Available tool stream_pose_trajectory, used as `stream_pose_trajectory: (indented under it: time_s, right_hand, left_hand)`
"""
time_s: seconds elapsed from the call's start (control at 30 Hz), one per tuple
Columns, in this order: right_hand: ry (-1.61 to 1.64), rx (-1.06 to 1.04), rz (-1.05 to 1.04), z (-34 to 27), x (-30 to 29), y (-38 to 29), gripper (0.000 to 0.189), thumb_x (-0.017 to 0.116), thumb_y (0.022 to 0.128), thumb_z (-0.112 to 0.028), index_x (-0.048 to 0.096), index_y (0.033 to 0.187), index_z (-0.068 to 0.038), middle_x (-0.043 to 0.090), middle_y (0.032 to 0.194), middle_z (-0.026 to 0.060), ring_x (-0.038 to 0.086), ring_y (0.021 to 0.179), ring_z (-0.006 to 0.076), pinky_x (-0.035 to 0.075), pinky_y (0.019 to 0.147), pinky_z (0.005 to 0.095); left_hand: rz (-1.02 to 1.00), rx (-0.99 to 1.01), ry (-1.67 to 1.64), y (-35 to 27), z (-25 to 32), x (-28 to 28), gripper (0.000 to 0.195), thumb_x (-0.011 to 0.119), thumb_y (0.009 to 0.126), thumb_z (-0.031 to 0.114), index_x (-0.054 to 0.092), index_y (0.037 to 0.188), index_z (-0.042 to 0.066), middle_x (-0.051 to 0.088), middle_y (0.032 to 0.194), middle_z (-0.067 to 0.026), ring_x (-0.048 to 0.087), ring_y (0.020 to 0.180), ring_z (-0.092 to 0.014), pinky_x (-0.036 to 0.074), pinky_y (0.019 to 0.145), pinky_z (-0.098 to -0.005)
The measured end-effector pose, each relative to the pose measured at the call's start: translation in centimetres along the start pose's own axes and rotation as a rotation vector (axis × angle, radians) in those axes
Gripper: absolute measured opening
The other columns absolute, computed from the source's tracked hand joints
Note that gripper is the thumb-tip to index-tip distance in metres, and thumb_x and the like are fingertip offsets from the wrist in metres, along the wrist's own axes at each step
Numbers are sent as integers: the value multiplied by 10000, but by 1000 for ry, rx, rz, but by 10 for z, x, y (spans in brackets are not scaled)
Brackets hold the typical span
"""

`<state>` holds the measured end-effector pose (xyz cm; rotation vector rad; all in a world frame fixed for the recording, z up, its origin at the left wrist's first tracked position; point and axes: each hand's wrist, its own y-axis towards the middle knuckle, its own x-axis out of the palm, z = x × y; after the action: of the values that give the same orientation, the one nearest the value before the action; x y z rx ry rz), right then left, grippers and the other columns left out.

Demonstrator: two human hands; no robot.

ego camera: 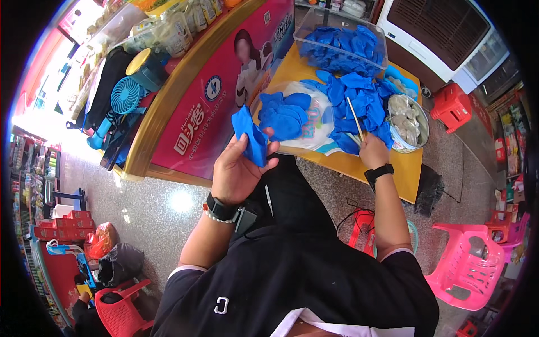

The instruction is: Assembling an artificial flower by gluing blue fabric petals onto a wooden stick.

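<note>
My left hand (238,168) holds up a small folded blue fabric piece (252,139) between thumb and fingers. To its right, my right hand (374,152) is closed around the lower end of a thin wooden stick (354,113), which points away from me over the blue cloth. Several pale sticks (353,138) lie by those fingertips, partly hidden. A stack of flat, rounded blue fabric pieces (286,116) rests on a printed white plastic bag (313,126) beyond my left hand. Loose blue fabric pieces (362,94) are heaped in front of my right hand.
A clear plastic bin (341,59) of blue pieces stands at the yellow table's (404,181) far end. On the right are a round tin (410,122) with a plastic bag inside and a blue container (400,80). A pink-fronted counter (202,122) borders the left; a pink chair (467,261) stands right.
</note>
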<state>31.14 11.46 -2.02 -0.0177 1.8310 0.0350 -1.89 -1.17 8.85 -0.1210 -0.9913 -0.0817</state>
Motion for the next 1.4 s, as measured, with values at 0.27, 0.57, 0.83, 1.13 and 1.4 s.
stream_pose_trajectory:
  time_s: [0.27,0.57,0.83,1.13,1.4]
  right_hand:
    - [849,-220,25,-49,-56,-45,191,491,930,-121,600,1031,-2,622,763,115,605,699,194,449,599,320]
    - [864,-642,-38,-106,-90,-85,174,543,869,-28,632,1006,33,651,863,179,631,739,290,482,658,317]
    - [909,-614,-76,-131,-85,-101,184,531,883,-41,626,1024,30,651,866,177,640,748,292,487,662,317]
    - [1062,-467,-161,-148,-58,-113,196,526,909,-62,609,1048,48,653,864,165,645,752,227,484,671,288]
    - [1462,-221,-699,-147,-56,-110,222,481,951,-98,612,1096,9,550,726,-25,448,607,40,380,563,187]
  left_hand:
    - [172,207,228,3,-1,4,282,389,991,245,469,1183,55,591,1133,-134,624,982,-253,540,797,-398]
    - [200,364,346,5,-7,8,254,395,990,190,466,1176,33,616,1076,-146,643,932,-238,562,745,-352]
    - [161,406,542,0,-14,21,194,500,964,173,479,1089,26,636,967,-106,636,866,-158,537,710,-273]
    - [181,420,652,-4,-21,22,243,466,982,174,619,986,-14,671,891,-66,617,781,-99,498,700,-224]
    - [202,542,1011,-8,-19,8,202,482,973,144,597,1035,-11,646,842,-21,572,720,-69,447,669,-192]
